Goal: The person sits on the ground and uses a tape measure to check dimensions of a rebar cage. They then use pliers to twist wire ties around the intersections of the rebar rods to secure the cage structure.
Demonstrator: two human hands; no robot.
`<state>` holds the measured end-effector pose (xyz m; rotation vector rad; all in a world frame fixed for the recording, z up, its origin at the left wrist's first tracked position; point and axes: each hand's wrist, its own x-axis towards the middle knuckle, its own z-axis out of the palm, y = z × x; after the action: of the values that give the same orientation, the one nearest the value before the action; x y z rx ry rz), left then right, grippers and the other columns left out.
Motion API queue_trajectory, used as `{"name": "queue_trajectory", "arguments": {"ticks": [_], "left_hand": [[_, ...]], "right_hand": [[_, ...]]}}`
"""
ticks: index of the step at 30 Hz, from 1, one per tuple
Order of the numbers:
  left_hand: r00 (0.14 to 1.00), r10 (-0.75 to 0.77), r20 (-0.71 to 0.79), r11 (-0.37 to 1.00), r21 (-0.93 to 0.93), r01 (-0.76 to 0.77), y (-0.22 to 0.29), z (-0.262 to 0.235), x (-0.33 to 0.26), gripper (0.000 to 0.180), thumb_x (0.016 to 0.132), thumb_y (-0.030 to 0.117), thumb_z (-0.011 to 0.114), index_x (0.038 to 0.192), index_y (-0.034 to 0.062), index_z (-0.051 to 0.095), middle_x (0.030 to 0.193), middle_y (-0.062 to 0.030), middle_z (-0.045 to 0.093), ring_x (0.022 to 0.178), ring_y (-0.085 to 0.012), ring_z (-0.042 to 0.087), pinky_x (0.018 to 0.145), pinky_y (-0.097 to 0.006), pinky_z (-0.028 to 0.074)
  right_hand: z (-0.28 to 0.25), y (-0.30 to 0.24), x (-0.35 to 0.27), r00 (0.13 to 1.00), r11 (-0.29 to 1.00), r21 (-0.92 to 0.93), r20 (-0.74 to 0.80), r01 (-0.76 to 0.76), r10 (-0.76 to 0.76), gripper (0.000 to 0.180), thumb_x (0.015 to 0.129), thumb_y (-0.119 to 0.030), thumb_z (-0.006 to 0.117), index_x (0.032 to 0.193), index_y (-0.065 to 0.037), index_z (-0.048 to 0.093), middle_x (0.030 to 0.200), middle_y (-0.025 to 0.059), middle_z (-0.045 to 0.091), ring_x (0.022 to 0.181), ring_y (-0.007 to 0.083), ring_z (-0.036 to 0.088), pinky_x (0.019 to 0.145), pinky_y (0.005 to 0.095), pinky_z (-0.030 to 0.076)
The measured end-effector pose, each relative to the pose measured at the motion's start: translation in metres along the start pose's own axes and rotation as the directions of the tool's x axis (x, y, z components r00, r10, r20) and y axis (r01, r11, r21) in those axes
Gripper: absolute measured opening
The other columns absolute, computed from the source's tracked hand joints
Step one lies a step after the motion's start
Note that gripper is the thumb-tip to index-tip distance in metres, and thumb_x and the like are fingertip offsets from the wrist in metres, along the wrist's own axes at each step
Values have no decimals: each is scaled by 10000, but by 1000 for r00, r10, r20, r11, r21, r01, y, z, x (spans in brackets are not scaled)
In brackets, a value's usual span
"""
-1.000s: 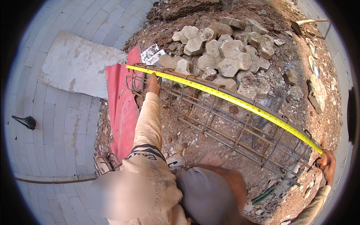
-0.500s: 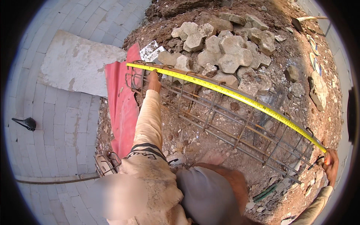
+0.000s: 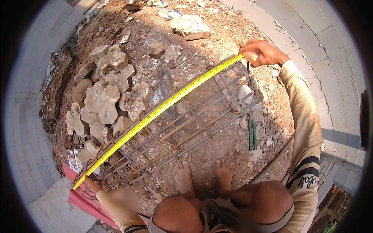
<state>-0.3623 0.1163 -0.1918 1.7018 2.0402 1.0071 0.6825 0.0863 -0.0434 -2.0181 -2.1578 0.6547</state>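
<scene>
A yellow tape measure (image 3: pixel 163 108) is stretched along the top bar of a steel rebar cage (image 3: pixel 194 115), which lies on the ground in front of my bare feet. My left hand (image 3: pixel 93 185) is closed at the tape's near-left end, beside the cage's end; its fingertips are partly hidden under the blade. At the far right end my right hand (image 3: pixel 265 53) grips the tape measure's body, most of it covered by my fingers. A bit of orange shows there, and a dark strap hangs below.
Broken concrete pavers (image 3: pixel 101 101) are heaped left of the cage. A red sheet (image 3: pixel 89 209) lies under its left end. Green rods (image 3: pixel 252 134) rest near its right end. Sandals (image 3: pixel 170 14) and a stone slab (image 3: pixel 190 27) lie farther off. A grey block wall (image 3: pixel 307 50) rises at right.
My view has swung to the right, so the cage and the tape now slant up to the right. Both hands stay at the two ends of the stretched tape.
</scene>
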Motion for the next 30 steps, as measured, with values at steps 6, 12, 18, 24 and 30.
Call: {"name": "queue_trajectory", "arguments": {"ticks": [6, 12, 18, 24, 30], "left_hand": [[938, -343, -57, 813, -518, 266, 14, -4, 23, 285, 1072, 147, 482, 1340, 63, 525, 1217, -69, 590, 1043, -157, 586, 905, -267, 512], [980, -198, -29, 974, -116, 193, 6, -11, 25, 500, 897, -145, 517, 1386, -46, 486, 1336, -150, 553, 1184, -231, 584, 1043, -323, 466], [859, -468, -206, 597, -791, 135, 133, -1, 4, 439, 1096, 367, 538, 1323, -7, 570, 1303, -140, 602, 1178, -252, 605, 1051, -461, 489], [985, 107, 132, 636, -771, 33, 421, 155, -78, 305, 1038, 280, 657, 1057, -16, 729, 1045, -143, 726, 939, -238, 675, 878, -401, 517], [591, 539, 601, 728, -685, 33, 454, 242, -207, 267, 931, 267, 762, 968, 3, 778, 913, -170, 757, 837, -297, 744, 773, -420, 562]], "right_hand": [[13, 0, -8, 997, 999, 26, -67, 43, -41, 694, 650, -76, 805, 1331, -171, 708, 1192, 75, 675, 1134, 312, 657, 1014, 443, 544], [3, -19, -36, 992, 997, -52, -105, 59, -64, 798, 627, -77, 790, 1404, -194, 647, 1195, 77, 669, 1145, 342, 651, 1038, 476, 546], [32, -108, -65, 992, 986, 136, -94, 99, -86, 771, 606, -222, 856, 1332, -96, 628, 1142, 147, 649, 1065, 377, 639, 961, 485, 520], [115, -196, -123, 983, 850, 526, -145, -20, 113, 730, 566, -105, 905, 1231, 4, 622, 1126, 145, 626, 1053, 319, 633, 957, 399, 501], [194, -232, -161, 953, 755, 655, -218, -17, 211, 769, 671, -123, 898, 1358, 29, 588, 1245, 139, 599, 1128, 308, 609, 963, 452, 531]]}}
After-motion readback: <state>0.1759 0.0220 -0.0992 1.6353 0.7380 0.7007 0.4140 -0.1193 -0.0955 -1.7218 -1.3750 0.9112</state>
